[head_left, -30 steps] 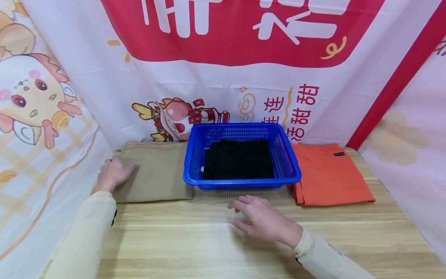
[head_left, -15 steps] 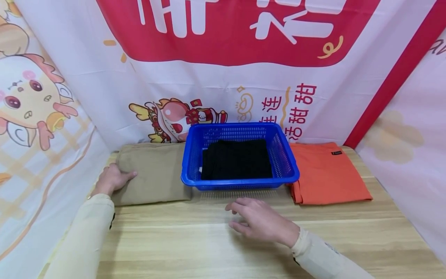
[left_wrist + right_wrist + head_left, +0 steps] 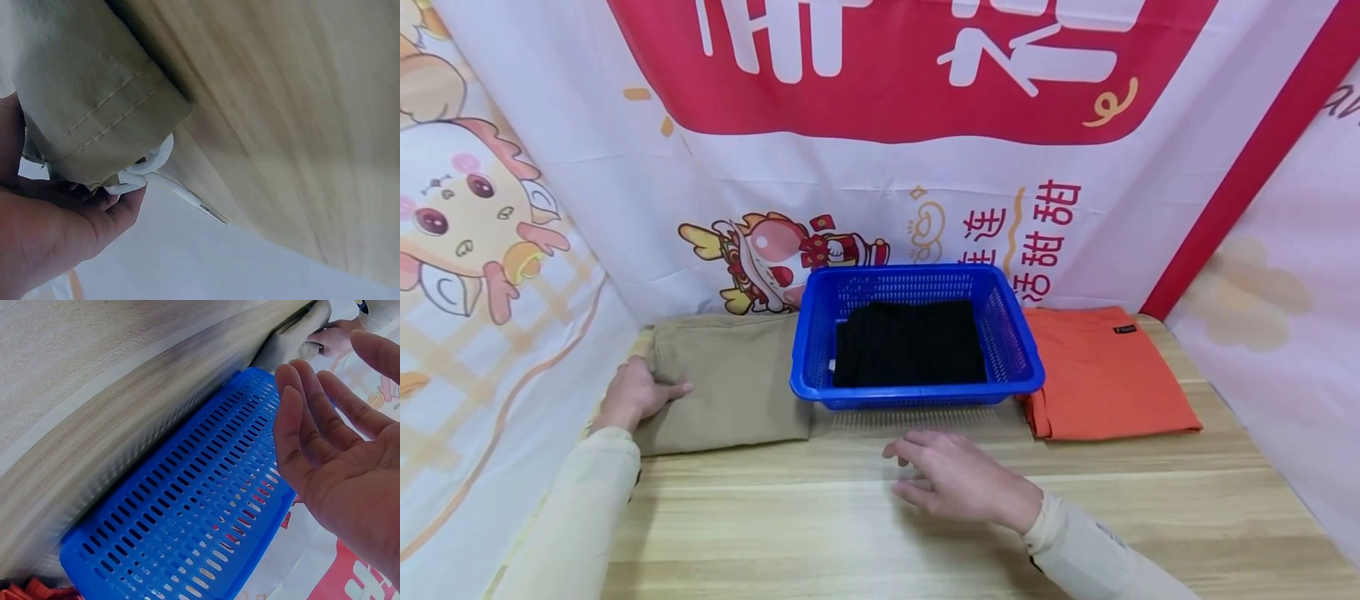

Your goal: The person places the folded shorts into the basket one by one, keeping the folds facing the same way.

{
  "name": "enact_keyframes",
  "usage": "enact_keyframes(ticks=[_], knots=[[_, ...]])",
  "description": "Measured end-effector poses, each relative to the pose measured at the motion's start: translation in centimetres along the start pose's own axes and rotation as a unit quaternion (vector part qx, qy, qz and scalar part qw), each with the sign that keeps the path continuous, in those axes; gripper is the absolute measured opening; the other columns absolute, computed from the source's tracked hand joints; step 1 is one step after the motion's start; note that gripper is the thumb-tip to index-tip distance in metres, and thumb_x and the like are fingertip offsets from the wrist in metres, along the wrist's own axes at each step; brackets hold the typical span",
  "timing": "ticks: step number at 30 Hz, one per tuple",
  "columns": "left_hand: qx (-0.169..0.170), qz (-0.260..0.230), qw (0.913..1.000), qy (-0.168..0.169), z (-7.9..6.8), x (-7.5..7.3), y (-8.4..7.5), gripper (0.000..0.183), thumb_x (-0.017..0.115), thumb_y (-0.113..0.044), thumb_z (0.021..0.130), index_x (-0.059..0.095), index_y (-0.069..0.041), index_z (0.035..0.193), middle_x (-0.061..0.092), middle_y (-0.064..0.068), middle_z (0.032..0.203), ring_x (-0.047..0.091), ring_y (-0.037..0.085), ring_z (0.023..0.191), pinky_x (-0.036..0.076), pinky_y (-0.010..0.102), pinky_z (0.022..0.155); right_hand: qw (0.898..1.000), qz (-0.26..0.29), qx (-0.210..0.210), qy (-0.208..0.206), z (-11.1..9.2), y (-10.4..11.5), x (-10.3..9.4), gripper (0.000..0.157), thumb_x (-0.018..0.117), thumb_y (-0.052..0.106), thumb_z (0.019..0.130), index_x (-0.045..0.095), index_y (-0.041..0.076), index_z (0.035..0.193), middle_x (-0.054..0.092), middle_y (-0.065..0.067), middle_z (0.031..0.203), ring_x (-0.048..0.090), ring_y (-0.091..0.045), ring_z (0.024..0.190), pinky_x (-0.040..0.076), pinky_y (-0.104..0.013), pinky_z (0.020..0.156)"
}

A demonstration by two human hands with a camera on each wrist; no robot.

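Worktop [image 3: 865, 533] is carrying three folded garments in a row along the back, with the basket [image 3: 1028, 367] sitting in the middle. Folded tan trousers [image 3: 737, 383] are lying to the left of the basket, just beside its left wall; folded orange garment [image 3: 1105, 371] is lying to the right, touching or nearly touching the basket's right corner, can't tell which. A folded black garment [image 3: 910, 342] is already lying flat inside the basket. Left hand [image 3: 636, 392] is working the outer left edge of the tan trousers: fingers [image 3: 128, 203] are curling under the hemmed edge with the thumb on top, so it's gripping the fabric there; a white drawcord [image 3: 153, 172] is dangling out beside them. Right hand [image 3: 962, 475] is hanging just above the worktop in front of the basket, fingers [image 3: 300, 419] spread and relaxed, holding nothing and not touching the basket. Reading this as the pick-up step on the tan trousers, grip being taken but bundle not lifted. Judging the next move as needing a second support point: right hand sliding under the basket-side edge so the fold is staying together, then lifting clear of the basket rim. One-handed lift is risking the layers sagging open.
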State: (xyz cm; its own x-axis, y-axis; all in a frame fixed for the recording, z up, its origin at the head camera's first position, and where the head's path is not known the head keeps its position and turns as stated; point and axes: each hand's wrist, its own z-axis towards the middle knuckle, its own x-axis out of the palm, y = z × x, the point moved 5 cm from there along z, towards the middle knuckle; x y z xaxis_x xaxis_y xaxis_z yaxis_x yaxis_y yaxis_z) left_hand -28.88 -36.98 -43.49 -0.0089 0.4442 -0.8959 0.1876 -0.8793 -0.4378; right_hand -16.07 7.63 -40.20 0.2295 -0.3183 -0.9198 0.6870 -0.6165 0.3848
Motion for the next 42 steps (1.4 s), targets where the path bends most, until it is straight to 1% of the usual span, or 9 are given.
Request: enact_keyframes(ticks=[5, 8, 13, 17, 23, 27, 31, 35, 42], knots=[[0.019, 0.01, 0.9998, 0.0, -0.9, -0.3, 0.4, 0.066, 0.08, -0.043, 0.069, 0.051, 0.012, 0.091, 0.054, 0.033, 0.091, 0.053, 0.036, 0.076, 0.045, 0.046, 0.064, 1.0, -0.006, -0.006, 0.003, 0.1, 0.2, 0.1, 0.037, 0.061, 0.036, 0.09, 0.058, 0.019, 0.123, 0.062, 0.005, 0.102, 0.06, -0.007, 0.085, 0.051, -0.03, 0.075], [0.026, 0.017, 0.9994, 0.018, -1.5, -0.6, 0.5, 0.067, 0.081, -0.042, 0.068, 0.051, 0.014, 0.091, 0.054, 0.033, 0.09, 0.052, 0.037, 0.077, 0.045, 0.049, 0.068, 1.0, -0.01, -0.008, 0.002, 0.3, 0.4, 0.2, 0.037, 0.061, 0.036, 0.09, 0.058, 0.019, 0.123, 0.062, 0.006, 0.101, 0.058, -0.006, 0.085, 0.051, -0.03, 0.076], [0.008, 0.019, 0.9971, 0.074, -2.4, -0.9, 0.6, 0.058, 0.082, -0.042, 0.067, 0.053, 0.006, 0.081, 0.053, 0.022, 0.082, 0.049, 0.031, 0.072, 0.043, 0.041, 0.063, 1.0, -0.01, -0.013, 0.003, 0.5, 0.6, 0.4, 0.038, 0.062, 0.036, 0.089, 0.059, 0.017, 0.122, 0.062, 0.006, 0.101, 0.058, -0.004, 0.084, 0.051, -0.03, 0.076], [0.008, 0.026, 0.9936, 0.11, -3.0, -1.0, 0.6, 0.053, 0.082, -0.042, 0.067, 0.053, 0.002, 0.078, 0.051, 0.014, 0.077, 0.048, 0.028, 0.071, 0.041, 0.036, 0.061, 1.0, -0.006, -0.02, 0.001, 0.8, 0.8, 0.7, 0.039, 0.063, 0.035, 0.089, 0.059, 0.016, 0.123, 0.062, 0.005, 0.102, 0.058, -0.003, 0.083, 0.051, -0.027, 0.074], [0.008, 0.05, 0.9881, 0.145, -3.6, -1.4, 0.2, 0.066, 0.081, -0.043, 0.068, 0.05, 0.011, 0.091, 0.054, 0.02, 0.082, 0.05, 0.032, 0.076, 0.044, 0.042, 0.067, 1.0, -0.001, -0.028, 0.001, 1.5, 1.3, 1.2, 0.041, 0.064, 0.035, 0.088, 0.058, 0.014, 0.123, 0.062, 0.002, 0.109, 0.056, -0.002, 0.085, 0.05, -0.026, 0.077], [0.015, 0.063, 0.985, 0.16, -3.6, -1.7, -0.3, 0.076, 0.078, -0.046, 0.071, 0.046, 0.017, 0.1, 0.052, 0.028, 0.092, 0.051, 0.037, 0.083, 0.045, 0.048, 0.073, 1.0, 0.001, -0.027, 0.007, 2.2, 1.7, 1.8, 0.043, 0.064, 0.036, 0.087, 0.057, 0.012, 0.123, 0.063, 0.001, 0.109, 0.056, -0.003, 0.086, 0.05, -0.026, 0.079], [0.021, 0.066, 0.9813, 0.18, -3.4, -1.6, -0.6, 0.079, 0.073, -0.049, 0.075, 0.045, 0.018, 0.105, 0.05, 0.032, 0.099, 0.051, 0.039, 0.089, 0.044, 0.051, 0.077, 1.0, -0.005, -0.022, 0.02, 3.2, 2.1, 2.5, 0.048, 0.064, 0.038, 0.087, 0.055, 0.01, 0.124, 0.063, 0.001, 0.107, 0.058, -0.004, 0.089, 0.049, -0.027, 0.08], [0.027, 0.052, 0.98, 0.19, -3.2, -1.3, -0.5, 0.069, 0.072, -0.046, 0.078, 0.051, 0.015, 0.102, 0.056, 0.026, 0.094, 0.054, 0.035, 0.086, 0.046, 0.048, 0.076, 0.999, 0.0, -0.01, 0.04, 4.5, 2.5, 3.4, 0.051, 0.064, 0.04, 0.086, 0.054, 0.009, 0.126, 0.062, 0.002, 0.104, 0.056, -0.004, 0.087, 0.048, -0.026, 0.08], [0.046, 0.024, 0.9809, 0.187, -2.9, -1.2, -0.3, 0.062, 0.072, -0.043, 0.079, 0.055, 0.012, 0.101, 0.058, 0.023, 0.093, 0.055, 0.034, 0.088, 0.045, 0.05, 0.08, 0.995, 0.081, 0.047, 0.041, 7.3, 2.6, 4.8, 0.051, 0.069, 0.036, 0.083, 0.055, 0.004, 0.121, 0.058, 0.004, 0.085, 0.049, -0.004, 0.072, 0.047, -0.022, 0.074]])
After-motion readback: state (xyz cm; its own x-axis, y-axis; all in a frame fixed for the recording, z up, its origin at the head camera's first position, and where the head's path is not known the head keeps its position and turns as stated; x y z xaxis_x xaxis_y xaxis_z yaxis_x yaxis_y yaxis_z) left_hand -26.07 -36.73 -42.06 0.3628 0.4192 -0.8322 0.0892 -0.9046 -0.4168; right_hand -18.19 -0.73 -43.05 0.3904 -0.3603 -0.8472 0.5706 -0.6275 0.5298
